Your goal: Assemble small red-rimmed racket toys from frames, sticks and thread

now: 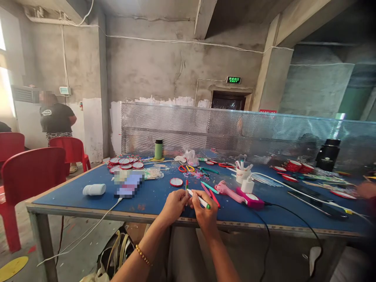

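Observation:
My left hand (174, 204) pinches a thin wooden stick (187, 183) upright at the table's near edge; its upper part is coloured red and green. Held in my right hand (206, 217) is a white marker (202, 199) with a green end, its tip at the stick. The two hands are close together. Just beyond them lies a round white disc with a red rim (176, 182). Red pens (215, 197) and a teal pen (209, 187) rest to the right of the hands.
A pink tool (230, 190) with a magenta body (250, 199) and black cord lies right. Behind it stands a cup of pens (242, 175). Red-rimmed discs (125, 162), a phone (130, 184) and a white bottle (94, 189) are left. A perforated metal screen (176, 129) borders the back.

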